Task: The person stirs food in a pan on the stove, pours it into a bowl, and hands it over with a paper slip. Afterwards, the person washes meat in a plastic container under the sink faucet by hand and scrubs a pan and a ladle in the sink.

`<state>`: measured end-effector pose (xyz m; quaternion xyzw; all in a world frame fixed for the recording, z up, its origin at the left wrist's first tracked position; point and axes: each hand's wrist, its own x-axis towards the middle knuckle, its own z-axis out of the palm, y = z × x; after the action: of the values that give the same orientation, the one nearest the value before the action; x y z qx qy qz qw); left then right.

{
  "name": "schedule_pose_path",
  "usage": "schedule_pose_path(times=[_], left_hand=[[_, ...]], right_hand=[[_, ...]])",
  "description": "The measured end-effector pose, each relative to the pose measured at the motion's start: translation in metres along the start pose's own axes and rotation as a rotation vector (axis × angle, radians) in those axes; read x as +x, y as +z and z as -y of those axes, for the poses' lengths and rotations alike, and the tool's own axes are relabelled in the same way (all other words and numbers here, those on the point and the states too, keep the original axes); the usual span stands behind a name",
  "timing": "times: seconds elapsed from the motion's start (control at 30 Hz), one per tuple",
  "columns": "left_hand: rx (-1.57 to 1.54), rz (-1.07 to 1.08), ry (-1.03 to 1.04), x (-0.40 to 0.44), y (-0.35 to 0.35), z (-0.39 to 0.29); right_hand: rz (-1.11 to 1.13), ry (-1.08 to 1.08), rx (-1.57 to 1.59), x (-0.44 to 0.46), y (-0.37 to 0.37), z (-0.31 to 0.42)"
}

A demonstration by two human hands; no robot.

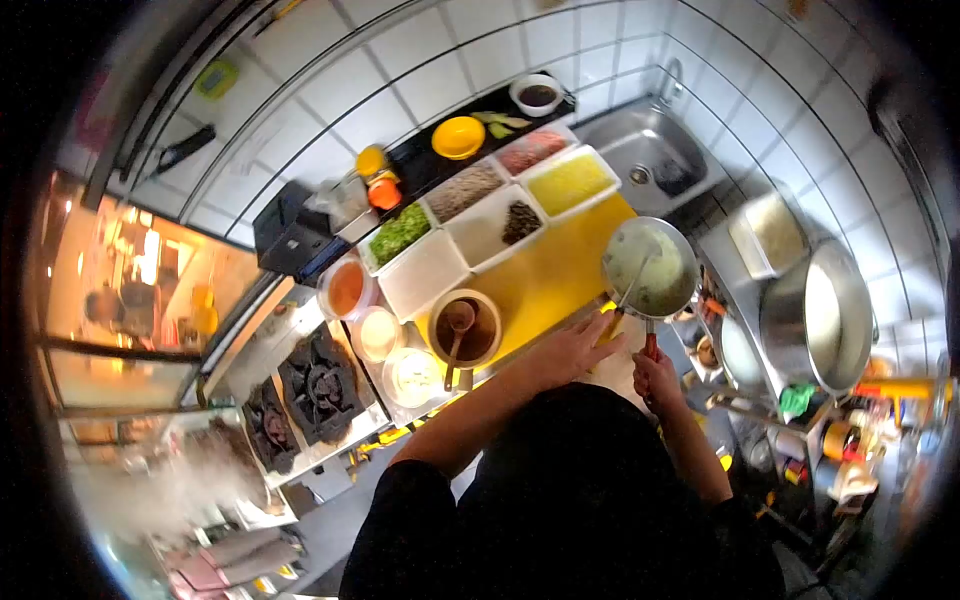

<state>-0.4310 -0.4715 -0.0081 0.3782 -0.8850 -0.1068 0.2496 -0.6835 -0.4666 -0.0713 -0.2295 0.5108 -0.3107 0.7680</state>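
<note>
My right hand [655,378] is closed around the red handle of a saucepan [682,285], which holds a pale, greenish-white mixture. A thin metal stirring utensil [630,287] leans in the pan, its head sunk in the mixture. Its handle end meets the fingers of my left hand [592,342], which seem closed on it by the yellow board's edge. To the left of that hand stands a round pot of brown sauce [480,350] with a ladle [459,335] in it.
White bins hold chopped greens [400,234], minced meat [465,191] and yellow shreds [568,184]. A yellow board [545,285] lies in front. A sink [650,150] is at the back right, with a large steel pot [815,315] nearer. Gas burners [320,385] sit left.
</note>
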Motion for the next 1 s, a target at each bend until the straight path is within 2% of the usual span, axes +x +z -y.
schedule_pose_path(times=[0.07, 0.13, 0.2, 0.23, 0.27, 0.3, 0.37, 0.47, 0.57, 0.7, 0.73, 0.83, 1.0], left_hand=[[0.08, 0.041, -0.116, -0.019, -0.024, 0.025], [0.18, -0.044, -0.285, -0.042, -0.057, 0.053], [0.303, -0.257, -0.505, -0.071, -0.1, 0.089], [0.154, -0.605, -0.634, -0.088, -0.113, 0.12], [0.046, -0.72, -0.877, -0.094, -0.148, 0.135], [0.441, -0.822, -0.697, -0.108, -0.171, 0.172], [0.574, -0.855, -0.786, -0.126, -0.221, 0.213], [0.563, -0.446, -0.965, -0.124, -0.248, 0.236], [0.539, -0.137, -1.121, -0.126, -0.229, 0.261], [0.45, -0.706, -0.964, -0.157, -0.205, 0.281], [0.563, -0.755, -0.883, -0.158, -0.207, 0.278], [0.125, -0.959, -1.159, -0.158, -0.209, 0.258], [0.23, -0.947, -1.105, -0.175, -0.205, 0.262]], right_hand=[[0.006, 0.027, -0.004, 0.017, 0.013, 0.001], [-0.009, 0.005, -0.013, 0.028, 0.028, 0.002], [-0.014, 0.025, 0.01, 0.04, 0.032, -0.005], [-0.037, 0.026, -0.028, 0.043, 0.033, -0.006], [-0.062, 0.027, -0.064, 0.046, 0.034, -0.008], [-0.089, 0.027, -0.099, 0.051, 0.037, -0.01], [-0.104, 0.027, -0.109, 0.054, 0.041, -0.009], [-0.09, 0.035, -0.113, 0.065, 0.028, -0.012], [-0.103, 0.078, -0.07, 0.053, 0.045, 0.003], [-0.105, 0.05, -0.143, 0.058, 0.039, 0.002], [-0.079, 0.035, -0.148, 0.064, 0.028, -0.003], [-0.067, -0.004, -0.207, 0.074, 0.01, -0.012], [-0.079, 0.017, -0.259, 0.073, 0.013, -0.003]])
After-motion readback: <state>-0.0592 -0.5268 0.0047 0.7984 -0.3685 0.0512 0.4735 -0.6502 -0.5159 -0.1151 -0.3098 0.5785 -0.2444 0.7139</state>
